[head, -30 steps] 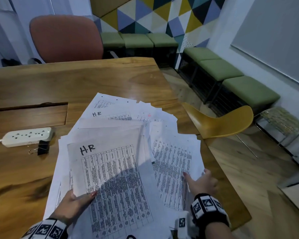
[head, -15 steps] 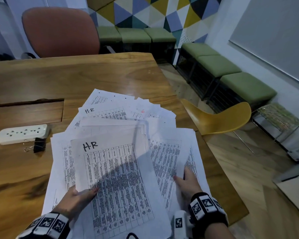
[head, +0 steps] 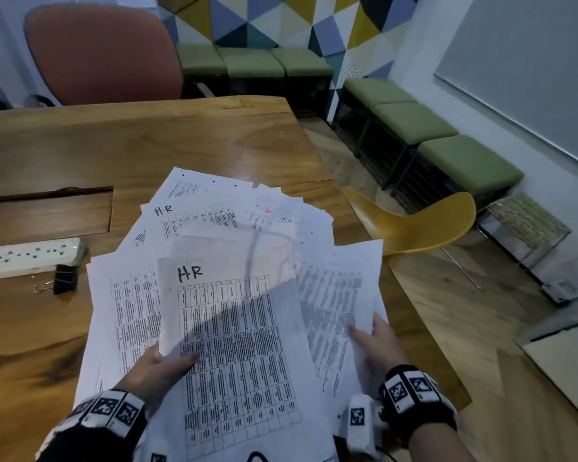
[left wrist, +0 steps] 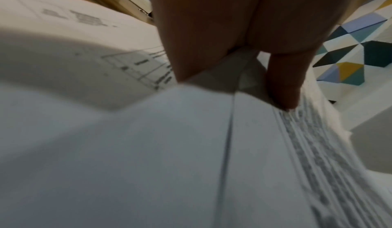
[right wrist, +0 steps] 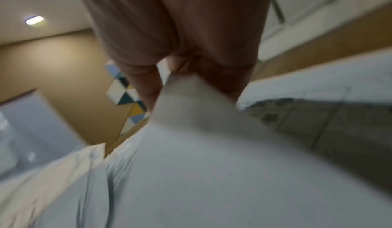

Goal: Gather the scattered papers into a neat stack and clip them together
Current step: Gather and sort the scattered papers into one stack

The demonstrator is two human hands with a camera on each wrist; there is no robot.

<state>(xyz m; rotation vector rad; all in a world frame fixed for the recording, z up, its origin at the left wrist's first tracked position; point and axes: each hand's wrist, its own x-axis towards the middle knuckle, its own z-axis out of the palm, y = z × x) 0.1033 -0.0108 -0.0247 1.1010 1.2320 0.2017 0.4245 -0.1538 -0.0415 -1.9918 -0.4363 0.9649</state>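
Note:
Several printed sheets (head: 234,315) lie fanned out on the wooden table (head: 147,141), the top one marked "H.R". My left hand (head: 162,366) pinches the lower left edge of the top sheets, thumb on top; in the left wrist view the papers (left wrist: 191,147) run under the thumb (left wrist: 284,84). My right hand (head: 375,338) holds the right-hand sheets at their lower edge, and the right wrist view shows a paper corner (right wrist: 191,94) pinched between its fingers. A black binder clip (head: 64,278) lies on the table to the left, apart from both hands.
A white power strip (head: 31,256) sits just behind the clip, beside a recessed panel (head: 44,215) in the table. A yellow chair (head: 417,225) stands at the table's right edge, an orange chair (head: 101,55) at the far side, green benches (head: 424,128) along the walls.
The right hand has slid the right-hand sheets leftward toward the pile and now grips them. The left hand keeps its hold and the top sheets have shifted slightly right.

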